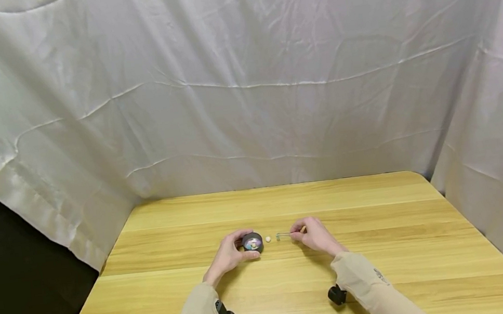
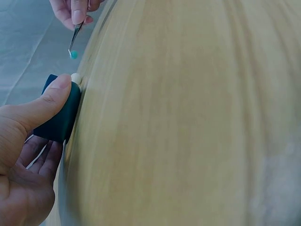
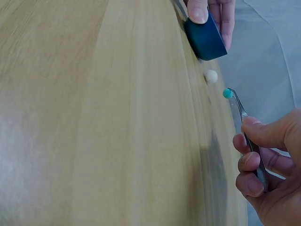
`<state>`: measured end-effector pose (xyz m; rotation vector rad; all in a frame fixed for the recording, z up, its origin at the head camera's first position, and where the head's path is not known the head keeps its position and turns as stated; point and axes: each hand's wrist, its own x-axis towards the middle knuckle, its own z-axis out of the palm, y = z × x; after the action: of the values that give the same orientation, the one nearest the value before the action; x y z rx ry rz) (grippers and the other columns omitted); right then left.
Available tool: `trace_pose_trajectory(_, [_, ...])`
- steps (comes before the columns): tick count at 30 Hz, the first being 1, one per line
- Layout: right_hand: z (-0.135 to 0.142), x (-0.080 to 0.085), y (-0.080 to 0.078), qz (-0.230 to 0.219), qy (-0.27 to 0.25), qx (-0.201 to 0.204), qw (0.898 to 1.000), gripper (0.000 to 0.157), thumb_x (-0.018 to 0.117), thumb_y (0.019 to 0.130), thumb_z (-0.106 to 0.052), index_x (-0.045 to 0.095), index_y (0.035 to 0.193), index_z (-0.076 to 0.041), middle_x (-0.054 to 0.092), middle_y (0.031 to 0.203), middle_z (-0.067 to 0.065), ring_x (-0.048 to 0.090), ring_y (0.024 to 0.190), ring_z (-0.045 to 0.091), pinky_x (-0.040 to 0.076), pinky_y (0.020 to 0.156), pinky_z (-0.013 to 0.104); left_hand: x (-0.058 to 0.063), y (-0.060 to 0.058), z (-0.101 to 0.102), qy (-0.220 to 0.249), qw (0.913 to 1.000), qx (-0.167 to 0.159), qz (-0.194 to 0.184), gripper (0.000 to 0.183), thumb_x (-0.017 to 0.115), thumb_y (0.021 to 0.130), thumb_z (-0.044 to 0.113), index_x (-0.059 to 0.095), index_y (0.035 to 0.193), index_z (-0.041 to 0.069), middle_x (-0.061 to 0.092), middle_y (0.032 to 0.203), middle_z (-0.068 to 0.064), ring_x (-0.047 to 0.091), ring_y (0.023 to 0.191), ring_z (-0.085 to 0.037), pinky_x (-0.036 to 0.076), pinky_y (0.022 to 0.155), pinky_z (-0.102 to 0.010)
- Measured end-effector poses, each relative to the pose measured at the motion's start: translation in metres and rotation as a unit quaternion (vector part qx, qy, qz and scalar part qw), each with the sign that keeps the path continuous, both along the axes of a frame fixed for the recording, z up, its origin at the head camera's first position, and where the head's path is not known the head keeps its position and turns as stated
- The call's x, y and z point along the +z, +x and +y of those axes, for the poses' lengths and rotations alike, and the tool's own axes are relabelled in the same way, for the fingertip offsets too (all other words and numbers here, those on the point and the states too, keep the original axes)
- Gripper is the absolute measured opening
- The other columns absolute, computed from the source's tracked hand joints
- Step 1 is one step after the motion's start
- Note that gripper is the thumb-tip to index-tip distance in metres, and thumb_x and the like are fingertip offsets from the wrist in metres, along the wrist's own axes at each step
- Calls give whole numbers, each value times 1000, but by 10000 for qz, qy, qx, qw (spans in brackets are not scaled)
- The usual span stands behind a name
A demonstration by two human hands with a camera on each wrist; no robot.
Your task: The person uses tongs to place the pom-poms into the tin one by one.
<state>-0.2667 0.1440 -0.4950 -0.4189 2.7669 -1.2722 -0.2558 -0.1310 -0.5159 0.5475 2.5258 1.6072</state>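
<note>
My left hand (image 1: 229,254) grips a small dark round container (image 2: 61,115), thumb on the near side and fingers round the far side. From the head view its opening shows, with shiny pastel colours inside. Just to its right a small white ball (image 1: 268,238) sits on the table. My right hand (image 1: 314,235) pinches metal tweezers (image 3: 243,112) between thumb and fingers, their bent tips pointing left towards the ball. At those tips is a small teal bead (image 3: 227,93), a short way from the white ball.
The wood-grain table (image 1: 268,291) spreads around both hands. Pale grey curtains (image 1: 275,122) hang behind it and at the sides. A black surface (image 1: 11,270) lies beyond the left edge. Black wrist cameras (image 1: 337,294) hang below both sleeves.
</note>
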Motion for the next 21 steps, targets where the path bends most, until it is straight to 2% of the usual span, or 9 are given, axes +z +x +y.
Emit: trace_pose_trajectory(21, [-15, 15, 4, 207, -11, 5, 9998, 8, 70, 94, -9, 77, 93, -6, 71, 88, 3, 56, 69, 14, 46, 60, 22, 0, 1, 1, 1, 10000, 36, -6, 63, 85, 79, 7, 58, 135, -3, 65, 128, -24, 66, 113, -39, 54, 98, -50])
